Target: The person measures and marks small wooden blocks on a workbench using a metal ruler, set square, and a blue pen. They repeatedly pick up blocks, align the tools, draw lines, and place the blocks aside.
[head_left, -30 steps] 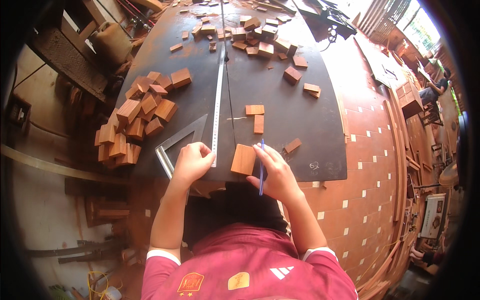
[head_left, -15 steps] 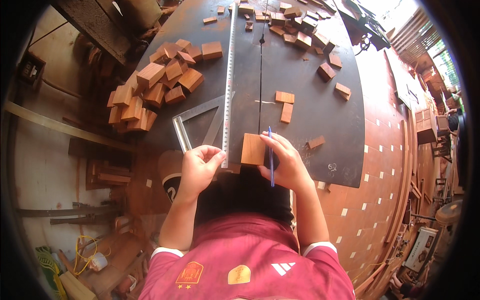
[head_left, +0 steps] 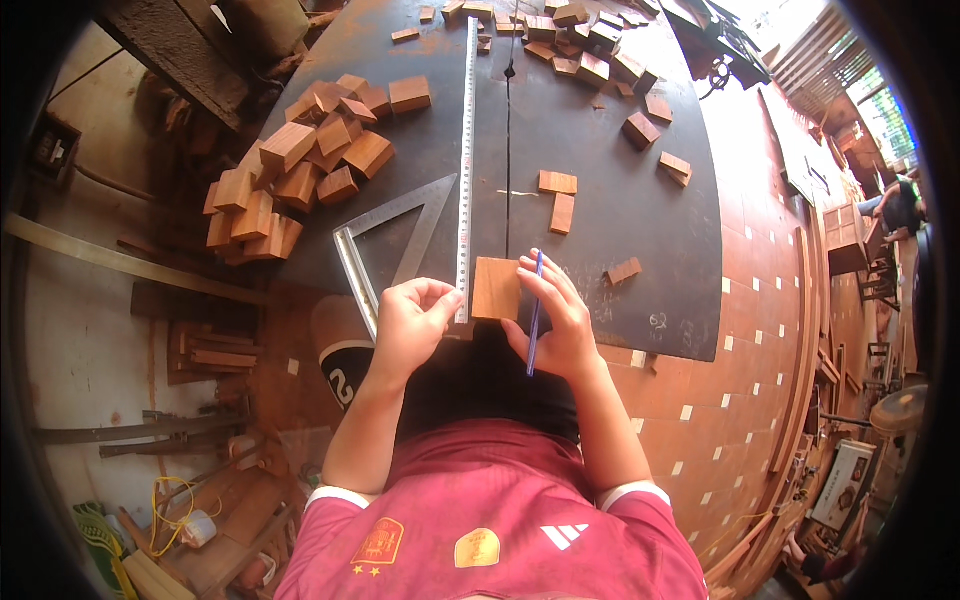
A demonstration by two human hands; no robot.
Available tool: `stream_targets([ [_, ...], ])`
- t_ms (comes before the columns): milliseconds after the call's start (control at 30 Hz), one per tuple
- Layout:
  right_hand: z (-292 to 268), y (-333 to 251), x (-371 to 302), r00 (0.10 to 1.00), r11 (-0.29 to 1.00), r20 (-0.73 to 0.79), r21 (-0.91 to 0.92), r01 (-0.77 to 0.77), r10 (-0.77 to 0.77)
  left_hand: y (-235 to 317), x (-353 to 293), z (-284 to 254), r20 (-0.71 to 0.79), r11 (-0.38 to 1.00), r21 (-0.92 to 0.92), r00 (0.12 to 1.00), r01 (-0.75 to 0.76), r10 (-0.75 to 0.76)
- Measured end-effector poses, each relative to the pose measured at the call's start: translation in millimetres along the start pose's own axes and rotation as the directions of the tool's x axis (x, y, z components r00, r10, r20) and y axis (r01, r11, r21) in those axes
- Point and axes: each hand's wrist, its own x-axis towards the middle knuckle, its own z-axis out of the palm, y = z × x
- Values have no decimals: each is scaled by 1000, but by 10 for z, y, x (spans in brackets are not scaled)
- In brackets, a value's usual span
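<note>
My left hand (head_left: pixel 415 318) pinches the near end of a long white ruler (head_left: pixel 466 190) between thumb and fingertips. The ruler lies lengthwise on the dark table, just left of a squarish wooden block (head_left: pixel 496 288) at the near edge; a narrow gap seems to part them. My right hand (head_left: pixel 560 322) grips the block's right side, fingertips at its far corner and thumb at its near corner. A blue pen (head_left: pixel 536 320) is tucked across the fingers of that same hand. A metal set square (head_left: pixel 400 212) rests flat beyond my left hand, left of the ruler.
On the dark table (head_left: pixel 420 150), many wooden blocks (head_left: pixel 300 170) are heaped at the left. More small blocks (head_left: pixel 590 45) are scattered along the far side. Two small pieces (head_left: pixel 560 200) form an angle past the right hand. A loose piece (head_left: pixel 622 271) lies right of it.
My left hand has brought the ruler's near end to the right, closer to the wooden block. The right hand keeps its hold on block and pen. The whole view has shifted slightly.
</note>
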Motion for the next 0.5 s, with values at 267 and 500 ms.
stream_targets([
  [267, 14, -1, -11, 1000, 1000, 7, -13, -19, 19, 14, 51, 21, 0, 1000, 23, 1000, 4, -4],
  [500, 18, 0, -3, 999, 1000, 14, -11, -29, 29, -13, 67, 7, 12, 999, 33, 1000, 1, -1],
])
